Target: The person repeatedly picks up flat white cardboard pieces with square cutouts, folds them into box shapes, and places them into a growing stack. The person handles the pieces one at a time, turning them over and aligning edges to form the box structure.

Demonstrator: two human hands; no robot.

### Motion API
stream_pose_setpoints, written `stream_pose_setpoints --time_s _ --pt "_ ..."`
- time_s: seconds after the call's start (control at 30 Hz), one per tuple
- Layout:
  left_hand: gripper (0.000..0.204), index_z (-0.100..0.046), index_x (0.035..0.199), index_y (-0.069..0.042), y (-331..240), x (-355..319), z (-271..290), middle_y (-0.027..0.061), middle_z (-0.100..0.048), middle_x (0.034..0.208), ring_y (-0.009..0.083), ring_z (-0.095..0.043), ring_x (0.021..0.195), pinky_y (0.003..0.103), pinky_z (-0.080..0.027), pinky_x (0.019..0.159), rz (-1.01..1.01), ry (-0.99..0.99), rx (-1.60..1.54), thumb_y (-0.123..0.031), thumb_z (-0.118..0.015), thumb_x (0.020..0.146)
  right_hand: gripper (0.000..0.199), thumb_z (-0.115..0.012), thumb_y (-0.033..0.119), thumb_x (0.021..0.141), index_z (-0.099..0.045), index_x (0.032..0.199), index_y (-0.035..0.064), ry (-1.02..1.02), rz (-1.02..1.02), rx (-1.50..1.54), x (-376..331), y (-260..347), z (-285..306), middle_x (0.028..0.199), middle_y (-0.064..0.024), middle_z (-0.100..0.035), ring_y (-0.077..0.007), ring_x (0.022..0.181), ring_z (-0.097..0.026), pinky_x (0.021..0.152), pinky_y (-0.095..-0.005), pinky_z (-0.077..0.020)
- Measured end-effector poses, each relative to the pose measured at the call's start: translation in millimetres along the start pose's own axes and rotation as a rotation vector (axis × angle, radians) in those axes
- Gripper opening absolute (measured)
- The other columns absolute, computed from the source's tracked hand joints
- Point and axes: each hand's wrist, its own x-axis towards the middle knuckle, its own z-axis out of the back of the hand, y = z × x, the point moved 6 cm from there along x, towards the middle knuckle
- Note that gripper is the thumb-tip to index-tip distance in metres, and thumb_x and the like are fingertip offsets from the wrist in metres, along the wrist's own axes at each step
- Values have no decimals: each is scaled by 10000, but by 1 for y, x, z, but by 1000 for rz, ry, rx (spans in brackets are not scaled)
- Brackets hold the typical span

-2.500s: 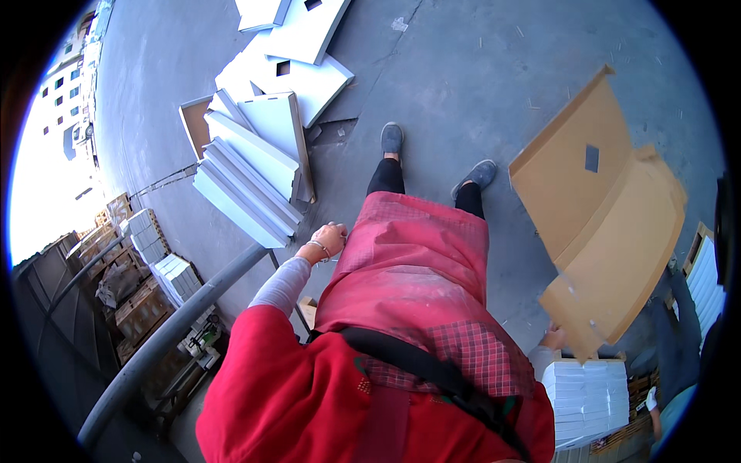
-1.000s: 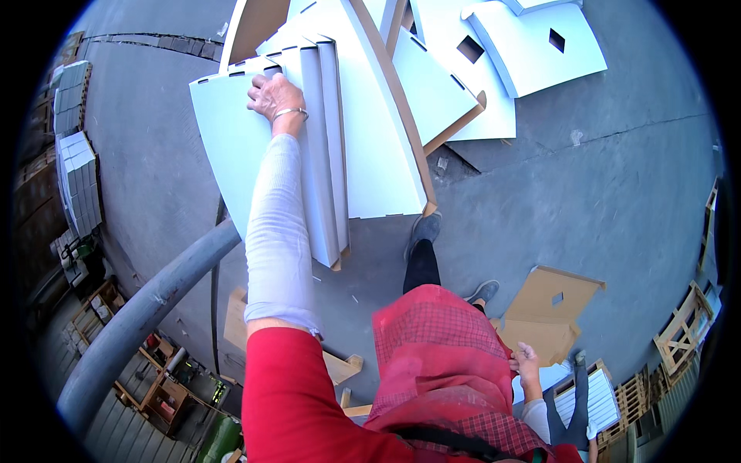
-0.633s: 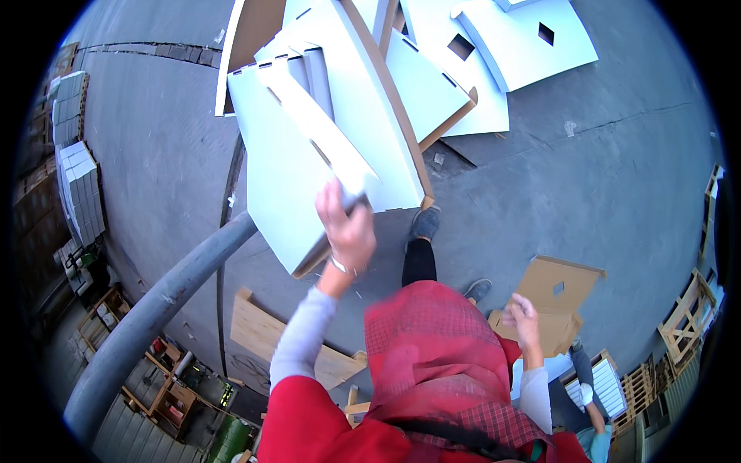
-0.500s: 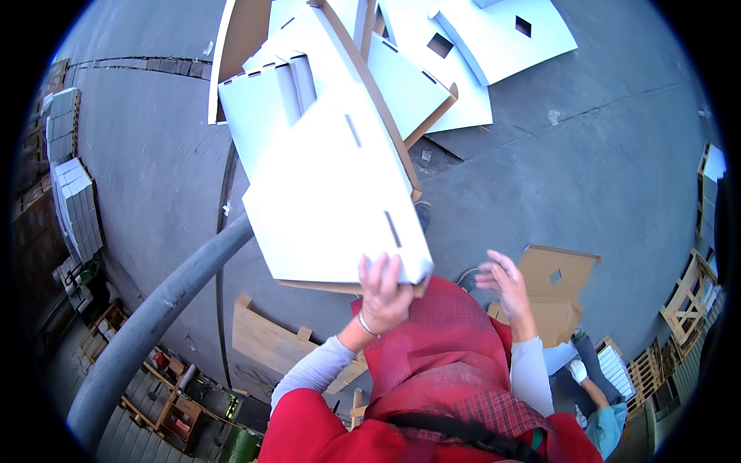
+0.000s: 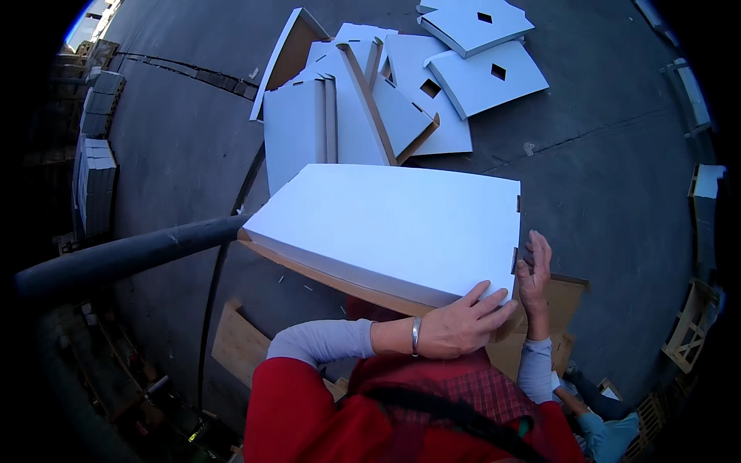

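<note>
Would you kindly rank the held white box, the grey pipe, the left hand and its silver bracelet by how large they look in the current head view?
Largest to smallest, by apparent size:
1. White box
2. Grey pipe
3. Left hand
4. Silver bracelet

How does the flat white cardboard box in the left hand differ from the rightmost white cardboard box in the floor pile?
The held box shows a plain top; the pile box has a dark four-sided hole. The held box is in the left hand; the pile box lies partly under another white box. The held box looks larger; the pile box, farther off, smaller. Both are white and shallow.
</note>
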Motion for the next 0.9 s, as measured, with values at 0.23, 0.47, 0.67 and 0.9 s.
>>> stream_pose_setpoints --time_s 0.23,0.47,0.67,0.9 --pt "128 -559 683 -17 -105 45 -6 239 -429 1324 371 -482 1167 513 -415 981 -287 186 -71 -100 -652 712 952 -642 727 679 -482 1344 64 194 393 -385 -138 14 119 1271 -171 -546 -358 1189 -509 1029 -459 -363" --pt "187 -514 785 -37 -154 87 -23 219 -532 1231 324 -617 932 400 -527 728 -401 201 -84 -106 -672 713 1067 -744 659 629 -365 1418 49 -108 165 -126 -278 -27 191 1306 -189 -529 -363 1197 -524 1007 -444 -408" --pt "144 -503 777 12 -178 118 -30 222 -563 1110 360 -606 877 405 -515 674 -540 287 -319 -2 -599 670 1022 -807 426 670 -286 1458 37 -461 14 -285 -326 -49 211 1360 -222 -475 -364 1215 -512 1006 -422 -412" --pt "214 -614 889 -16 -155 137 -14 171 -657 1013 304 -673 826 346 -533 645 -444 408 -290 14 -684 689 753 -757 281 785 -416 1408 28 -767 -186 -245 -319 -59 237 1140 -192 -596 -288 986 -614 856 -362 -481"
